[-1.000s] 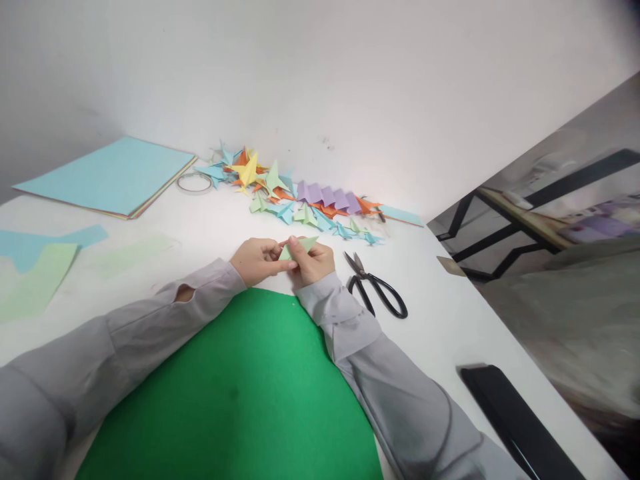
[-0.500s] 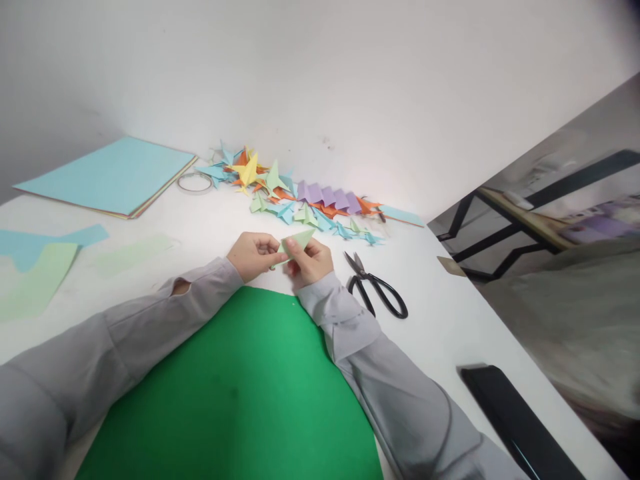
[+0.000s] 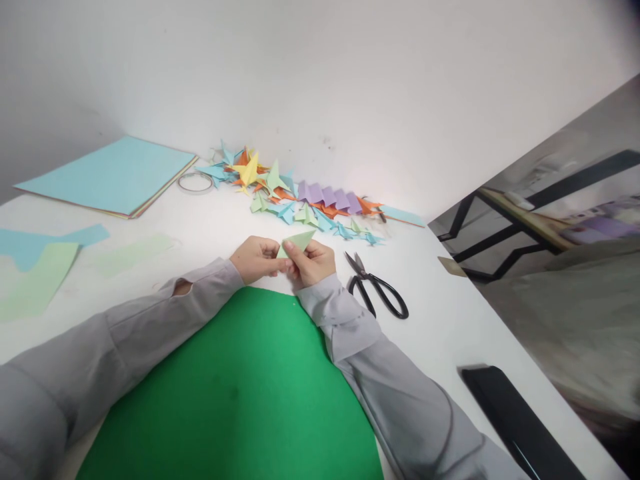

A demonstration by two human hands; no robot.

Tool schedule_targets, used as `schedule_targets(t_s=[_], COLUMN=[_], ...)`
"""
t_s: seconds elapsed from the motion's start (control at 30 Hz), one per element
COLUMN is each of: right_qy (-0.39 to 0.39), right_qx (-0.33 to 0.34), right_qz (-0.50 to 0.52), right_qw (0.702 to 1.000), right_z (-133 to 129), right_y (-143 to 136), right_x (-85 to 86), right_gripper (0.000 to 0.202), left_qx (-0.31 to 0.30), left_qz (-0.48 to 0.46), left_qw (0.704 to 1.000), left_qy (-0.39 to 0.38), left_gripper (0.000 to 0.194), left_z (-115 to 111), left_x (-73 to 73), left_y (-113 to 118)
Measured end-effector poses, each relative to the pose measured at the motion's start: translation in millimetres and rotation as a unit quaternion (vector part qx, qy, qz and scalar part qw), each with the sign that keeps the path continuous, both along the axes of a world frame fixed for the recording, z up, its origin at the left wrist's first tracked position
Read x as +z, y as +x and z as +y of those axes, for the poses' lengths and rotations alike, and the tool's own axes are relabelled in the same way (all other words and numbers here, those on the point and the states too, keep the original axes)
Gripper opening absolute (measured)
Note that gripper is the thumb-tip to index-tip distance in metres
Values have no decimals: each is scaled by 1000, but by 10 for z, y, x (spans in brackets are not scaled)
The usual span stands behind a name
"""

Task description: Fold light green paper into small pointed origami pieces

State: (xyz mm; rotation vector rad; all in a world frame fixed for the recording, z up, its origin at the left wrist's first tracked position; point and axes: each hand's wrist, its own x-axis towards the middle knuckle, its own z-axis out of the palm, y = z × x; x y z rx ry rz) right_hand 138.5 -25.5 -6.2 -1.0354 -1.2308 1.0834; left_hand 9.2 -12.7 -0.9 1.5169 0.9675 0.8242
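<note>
- A small folded piece of light green paper (image 3: 301, 239) is held above the worktop (image 3: 430, 287), short of its far edge and roughly midway along it.
- By the fingers of the right hand (image 3: 315, 262), the paper is pinched, with the thumb laid over its face; the fingers behind are partly hidden.
- The fingers of the left hand (image 3: 255, 259) are curled nearly closed at the paper's left end; whether it is gripped there cannot be told, as the contact is masked by thumb and knuckles.
- Beneath the forearms, a bright green sheet (image 3: 235, 387) is partly covered by grey sleeves (image 3: 170, 333) and cut off at the bottom of the view.
- Scissors (image 3: 364, 273) are laid with blades parted, just beside the right hand; one handle is partly covered by the sleeve.
- Along the far edge, folded paper shapes (image 3: 249, 172) are heaped, too overlapped to be counted, beside a pleated purple strip (image 3: 327, 198).
- At the far left corner, a paper stack (image 3: 115, 173) is topped by a blue sheet.
- Towards the left edge, paper scraps (image 3: 43, 283) are cropped by the view.
- Near the right edge, a black object (image 3: 520, 427) is cut off below.
</note>
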Motion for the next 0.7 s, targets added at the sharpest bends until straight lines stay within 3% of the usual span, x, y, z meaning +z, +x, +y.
schedule_targets(t_s=[0.2, 0.5, 0.7], right_qy=[9, -11, -32], right_qx=[33, 26, 10], right_qz=[25, 26, 32], right_qw=[999, 999, 999], right_z=[-37, 42, 117], right_y=[-13, 29, 62], right_x=[58, -13, -75], right_gripper=[30, 40, 38], left_qx=[-28, -47, -26], left_qz=[-14, -35, 21], left_qw=[999, 996, 999], left_qy=[-31, -66, -6], left_gripper=[17, 17, 28], left_z=[6, 22, -7], left_x=[28, 48, 72], left_y=[-6, -19, -30])
